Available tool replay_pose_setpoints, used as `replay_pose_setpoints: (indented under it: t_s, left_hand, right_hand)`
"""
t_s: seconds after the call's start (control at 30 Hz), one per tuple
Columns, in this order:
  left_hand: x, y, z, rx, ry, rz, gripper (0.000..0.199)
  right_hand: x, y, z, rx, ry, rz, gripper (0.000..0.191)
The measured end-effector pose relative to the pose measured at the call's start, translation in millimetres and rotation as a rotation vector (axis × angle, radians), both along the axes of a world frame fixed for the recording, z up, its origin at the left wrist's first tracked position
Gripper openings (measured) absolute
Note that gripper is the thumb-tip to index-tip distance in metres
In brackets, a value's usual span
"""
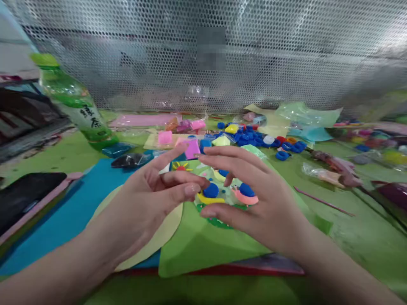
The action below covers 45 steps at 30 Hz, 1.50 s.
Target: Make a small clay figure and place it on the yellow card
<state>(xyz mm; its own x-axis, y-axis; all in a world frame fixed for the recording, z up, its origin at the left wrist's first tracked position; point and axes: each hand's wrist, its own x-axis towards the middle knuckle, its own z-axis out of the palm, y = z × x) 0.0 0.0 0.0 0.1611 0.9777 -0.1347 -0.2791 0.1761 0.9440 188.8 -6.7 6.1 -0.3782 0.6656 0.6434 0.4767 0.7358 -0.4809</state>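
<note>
Both hands hover over a clay picture on a green sheet [190,250]. My left hand [155,190] has its index finger stretched out; its thumb and middle finger come close together, and whether something small is between them cannot be made out. My right hand [254,182] is spread, thumb apart from the fingers, holding nothing. Between them lie a blue ball on a yellow strip [210,191] and, partly behind my right fingers, a blue ball on a pink strip [247,190]. A yellow-rayed sun with a red centre [180,168] shows above my left fingers.
A green-capped bottle [76,101] stands at the back left, a dark phone [32,195] at the left edge. Blue clay pieces [248,137] and wrappers lie behind the picture. A thin pink stick [324,201] lies right. A perforated metal panel [152,55] rises at the back.
</note>
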Motion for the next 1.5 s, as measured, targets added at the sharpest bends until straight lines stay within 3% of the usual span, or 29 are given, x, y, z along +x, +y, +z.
replay_pose_setpoints:
  t_s: [0.23, 0.43, 0.57, 0.8, 1.03, 1.17, 1.27, 1.5]
  left_hand:
    - [1, 0, 0.8, 0.034, 0.033, -0.018, 0.086]
    - [5, -2, -1.0, -0.053, -0.015, 0.013, 0.101]
    - [9, -2, -1.0, -0.069, -0.049, -0.019, 0.101]
    - [7, 0, -1.3, -0.02, -0.012, 0.07, 0.073]
    - [5, 0, -4.4, -0.084, 0.024, -0.044, 0.063]
    - [3, 0, -7.8, -0.051, 0.1, -0.108, 0.062]
    - [2, 3, -10.6, -0.019, 0.154, -0.125, 0.063]
    - [1, 3, -14.4, -0.015, 0.228, 0.02, 0.069]
  right_hand:
    - [-4, 3, -3.6, 0.152, 0.01, 0.07, 0.027]
    - [-6, 1, -2.3, 0.102, -0.022, 0.141, 0.018]
    - [-7, 1, -4.4, 0.157, 0.027, 0.101, 0.011]
    - [-6, 4, -4.1, 0.271, -0.039, 0.011, 0.019]
    - [-6, 6, -6.2, 0.322, -0.034, -0.002, 0.015]
    - [-7, 6, -8.6, 0.266, -0.005, 0.035, 0.004]
    - [-7, 5, -9.1, 0.258, 0.025, 0.054, 0.008]
    - [-8, 5, -4.1, 0.334, -0.036, 0.055, 0.02]
